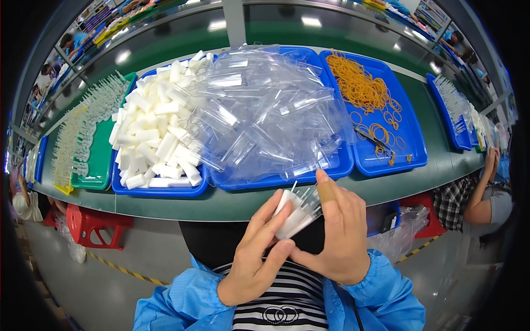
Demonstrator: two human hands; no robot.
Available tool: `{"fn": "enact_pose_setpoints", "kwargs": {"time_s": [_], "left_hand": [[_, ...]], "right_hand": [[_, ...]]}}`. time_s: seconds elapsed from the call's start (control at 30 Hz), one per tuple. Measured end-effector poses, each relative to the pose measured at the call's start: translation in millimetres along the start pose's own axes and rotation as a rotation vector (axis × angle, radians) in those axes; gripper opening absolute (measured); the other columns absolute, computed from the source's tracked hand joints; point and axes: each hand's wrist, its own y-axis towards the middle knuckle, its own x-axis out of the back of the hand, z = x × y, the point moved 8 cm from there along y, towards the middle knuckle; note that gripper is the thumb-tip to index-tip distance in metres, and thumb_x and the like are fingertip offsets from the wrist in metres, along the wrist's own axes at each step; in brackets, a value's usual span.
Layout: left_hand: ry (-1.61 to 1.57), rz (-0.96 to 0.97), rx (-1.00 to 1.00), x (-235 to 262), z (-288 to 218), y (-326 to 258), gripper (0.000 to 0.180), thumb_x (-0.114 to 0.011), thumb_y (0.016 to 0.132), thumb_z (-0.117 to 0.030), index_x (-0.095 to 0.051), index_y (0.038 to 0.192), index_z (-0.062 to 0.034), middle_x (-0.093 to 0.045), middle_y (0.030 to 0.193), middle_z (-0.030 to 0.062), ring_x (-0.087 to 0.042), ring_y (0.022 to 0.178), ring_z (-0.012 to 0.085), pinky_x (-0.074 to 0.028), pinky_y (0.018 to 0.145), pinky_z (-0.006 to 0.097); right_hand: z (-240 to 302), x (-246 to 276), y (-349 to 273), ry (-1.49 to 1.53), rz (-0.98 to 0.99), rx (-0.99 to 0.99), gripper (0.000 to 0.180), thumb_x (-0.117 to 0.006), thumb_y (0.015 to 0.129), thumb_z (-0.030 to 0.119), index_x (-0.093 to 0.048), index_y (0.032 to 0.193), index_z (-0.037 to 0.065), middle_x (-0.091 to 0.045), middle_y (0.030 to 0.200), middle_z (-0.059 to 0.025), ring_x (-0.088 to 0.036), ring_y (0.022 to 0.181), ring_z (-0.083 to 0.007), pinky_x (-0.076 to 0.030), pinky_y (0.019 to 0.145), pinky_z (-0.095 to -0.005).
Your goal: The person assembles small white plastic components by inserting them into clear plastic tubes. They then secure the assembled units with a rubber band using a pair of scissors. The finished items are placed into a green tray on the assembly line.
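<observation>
Pinching together over the lap, both hands work one small bundle: the left hand (255, 259) curls its fingers around a white foam block (291, 215), and the right hand (335, 234) grips the clear plastic sleeve (307, 205) that sits partly over it, index finger stretched straight along the top. The piece hangs just short of the green table (221, 203) edge, above the striped shirt. Thin film like that looks slippery and crinkly; a hard push could likely buckle or split it, and the soft block may well squash or slide out sideways and drop. Up on the table, a blue tray (165, 190) holds matt white blocks, a second tray (331, 165) glossy, crumpled clear sleeves, a third tray (411, 143) springy orange rubber bands (361, 88).
</observation>
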Motion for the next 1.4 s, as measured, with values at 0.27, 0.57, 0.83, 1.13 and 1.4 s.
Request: {"fn": "enact_pose_setpoints", "kwargs": {"time_s": [0.27,0.57,0.83,1.13,1.4], "left_hand": [[-0.124,0.104,-0.06,-23,-3,-1,0.06,-0.058,0.099,-0.015,-0.034,0.149,0.0058,-0.022,0.157,0.0273,-0.034,0.142,0.0357,-0.047,0.101,0.037],[-0.621,0.143,0.169,-20,15,-3,0.055,-0.056,0.098,-0.004,-0.032,0.146,0.0043,-0.034,0.15,0.0195,-0.042,0.136,0.0295,-0.047,0.106,0.04],[-0.801,0.209,0.425,-31,37,-12,0.052,-0.062,0.095,-0.001,-0.038,0.14,0.0032,-0.044,0.141,0.0174,-0.051,0.128,0.0268,-0.048,0.104,0.037],[-0.171,-0.073,0.022,8,24,-17,0.044,-0.075,0.082,0.004,-0.061,0.124,0.0002,-0.048,0.135,0.0181,-0.054,0.125,0.0289,-0.052,0.099,0.037],[0.391,-0.173,-0.227,34,12,-15,0.05,-0.078,0.076,0.004,-0.065,0.123,-0.0057,-0.05,0.135,0.02,-0.058,0.118,0.0317,-0.052,0.096,0.037]], "right_hand": [[-3,6,-8,-0.12,-0.139,0.057,0.073,-0.079,0.075,0.044,-0.053,0.129,0.003,-0.058,0.13,-0.0118,-0.06,0.109,-0.0265,-0.041,0.1,-0.0468],[-16,17,-11,0.245,-0.115,0.118,0.066,-0.09,0.063,0.03,-0.061,0.117,0.006,-0.068,0.116,-0.0086,-0.066,0.101,-0.0261,-0.044,0.095,-0.042],[-24,-6,-39,0.474,-0.137,0.131,0.068,-0.093,0.064,0.026,-0.059,0.119,0.004,-0.065,0.123,-0.0137,-0.063,0.11,-0.0317,-0.053,0.088,-0.0394],[-87,6,-37,0.067,-0.294,-0.279,0.026,-0.075,0.079,0.01,-0.062,0.101,0.006,-0.068,0.115,-0.0118,-0.056,0.093,-0.026,-0.038,0.084,-0.0388],[-71,-2,-41,0.041,-0.287,-0.2,0.03,-0.08,0.073,0.007,-0.062,0.097,0.008,-0.068,0.097,-0.0027,-0.058,0.085,-0.0234,-0.037,0.079,-0.0375]]}}
